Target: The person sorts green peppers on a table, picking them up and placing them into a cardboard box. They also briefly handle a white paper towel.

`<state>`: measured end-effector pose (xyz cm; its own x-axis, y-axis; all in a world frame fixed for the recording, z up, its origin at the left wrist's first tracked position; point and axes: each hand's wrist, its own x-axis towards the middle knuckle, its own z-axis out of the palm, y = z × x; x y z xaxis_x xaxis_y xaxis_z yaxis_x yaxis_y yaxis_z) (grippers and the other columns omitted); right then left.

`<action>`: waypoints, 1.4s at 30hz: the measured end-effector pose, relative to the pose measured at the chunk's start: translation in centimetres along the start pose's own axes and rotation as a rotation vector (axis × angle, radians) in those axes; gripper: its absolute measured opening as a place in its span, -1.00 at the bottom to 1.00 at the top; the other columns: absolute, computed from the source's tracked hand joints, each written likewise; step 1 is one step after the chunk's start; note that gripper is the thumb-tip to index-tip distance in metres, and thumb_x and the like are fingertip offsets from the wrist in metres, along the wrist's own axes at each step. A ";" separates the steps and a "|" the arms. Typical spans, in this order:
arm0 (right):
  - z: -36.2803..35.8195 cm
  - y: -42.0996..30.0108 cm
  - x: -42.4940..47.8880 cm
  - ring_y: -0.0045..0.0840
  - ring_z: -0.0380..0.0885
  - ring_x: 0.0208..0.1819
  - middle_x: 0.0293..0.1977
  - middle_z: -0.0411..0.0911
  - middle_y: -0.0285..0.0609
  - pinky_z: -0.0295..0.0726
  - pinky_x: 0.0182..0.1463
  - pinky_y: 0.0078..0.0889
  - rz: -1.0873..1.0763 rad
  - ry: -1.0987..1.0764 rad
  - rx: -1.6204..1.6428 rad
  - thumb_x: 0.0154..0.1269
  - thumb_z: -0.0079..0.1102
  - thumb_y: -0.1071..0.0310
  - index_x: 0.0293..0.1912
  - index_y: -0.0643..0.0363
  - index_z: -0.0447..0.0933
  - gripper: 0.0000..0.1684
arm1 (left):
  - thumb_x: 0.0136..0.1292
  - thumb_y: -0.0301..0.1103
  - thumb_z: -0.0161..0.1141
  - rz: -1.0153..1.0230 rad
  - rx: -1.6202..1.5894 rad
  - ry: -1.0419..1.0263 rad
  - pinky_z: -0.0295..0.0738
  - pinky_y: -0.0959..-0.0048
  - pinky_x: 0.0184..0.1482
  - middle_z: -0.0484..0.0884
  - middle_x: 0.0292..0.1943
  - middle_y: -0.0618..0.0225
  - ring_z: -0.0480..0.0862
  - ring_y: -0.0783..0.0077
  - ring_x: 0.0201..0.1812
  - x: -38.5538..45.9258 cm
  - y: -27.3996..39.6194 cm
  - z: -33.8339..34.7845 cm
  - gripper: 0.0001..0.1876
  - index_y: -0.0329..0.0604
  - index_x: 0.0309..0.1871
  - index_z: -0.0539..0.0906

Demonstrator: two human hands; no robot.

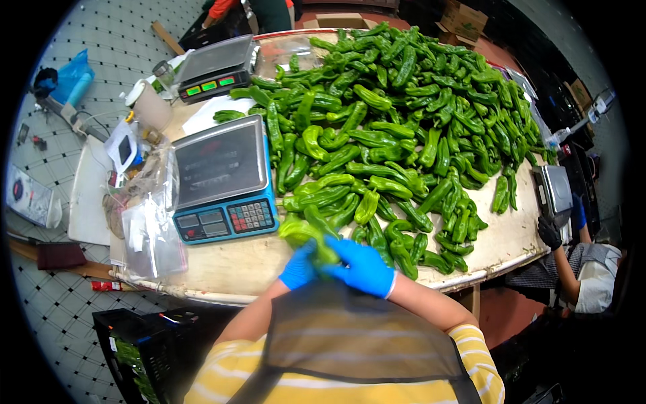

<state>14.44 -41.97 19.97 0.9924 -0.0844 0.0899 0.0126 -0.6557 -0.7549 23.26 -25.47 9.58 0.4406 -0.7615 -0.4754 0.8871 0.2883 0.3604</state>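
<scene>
My left hand (299, 267), in a blue glove, is closed around green peppers (305, 236) at the table's near edge. Beside it, my right hand (364, 265), gloved in blue too, grips the same bunch from the other side; motion blur hides how many peppers are held. A large heap of green peppers (398, 121) spreads beyond both hands. Left of the heap stands a blue digital scale (222, 171) with a bare metal platform and a keypad.
A second scale (217, 65) with lit displays stands farther back. Clear plastic bags (151, 242) lie at the left edge. At the right, a co-worker's black-gloved hand (549, 232) is by a small scale (555, 189). A black crate (133, 348) holding green produce stands below left.
</scene>
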 end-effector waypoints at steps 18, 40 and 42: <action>-4.0 12.9 11.6 -0.23 0.67 -0.23 -0.19 0.68 -0.03 0.61 -0.12 -0.25 0.395 -0.248 0.208 0.44 0.00 0.13 0.04 0.24 0.58 -0.58 | 0.09 0.10 0.39 0.183 -0.128 -0.264 0.03 0.06 0.54 0.10 0.52 0.08 0.10 0.09 0.54 -5.5 6.5 0.2 0.06 -0.19 0.53 0.07; 4.2 13.2 -37.2 -0.17 0.44 0.23 0.25 0.44 -0.06 0.42 0.30 0.01 0.641 1.260 1.591 0.17 0.22 -0.05 0.36 0.11 0.31 -0.17 | 0.12 -0.32 0.41 -0.578 0.860 -0.765 0.29 0.29 0.35 0.44 0.30 0.19 0.39 0.28 0.32 3.2 -27.9 15.2 -0.16 -0.16 0.46 0.24; 4.8 13.3 -36.6 -0.16 0.42 0.24 0.26 0.43 -0.09 0.40 0.30 0.07 0.643 1.333 1.739 0.21 0.22 -0.10 0.35 0.06 0.34 -0.20 | 0.23 -0.29 0.33 -0.758 0.886 -0.851 0.13 0.32 0.45 0.32 0.44 0.20 0.31 0.30 0.42 3.7 -28.1 13.0 -0.14 -0.14 0.55 0.12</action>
<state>-21.17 -44.03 3.55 0.3045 -0.7126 -0.6321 0.6210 0.6517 -0.4356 -1.88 -43.94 8.15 -0.5832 -0.7644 -0.2751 0.3510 -0.5424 0.7633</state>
